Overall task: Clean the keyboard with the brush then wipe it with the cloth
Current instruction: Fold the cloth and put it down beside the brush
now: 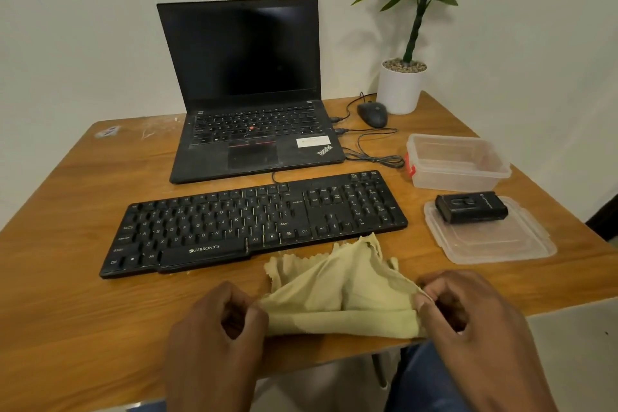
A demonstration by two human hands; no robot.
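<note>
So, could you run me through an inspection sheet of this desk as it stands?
Surface: wooden table, smudges at its far left corner.
Job's things: black keyboard lies flat before the laptop; yellow cloth held just in front of it; brush not identifiable.
Clutter: clear container, its lid with a black box on it, mouse.
Hands: left hand and right hand each pinch an end of the cloth.
Cables: loose coil right of the laptop.
Surroundings: potted plant, plain wall.
</note>
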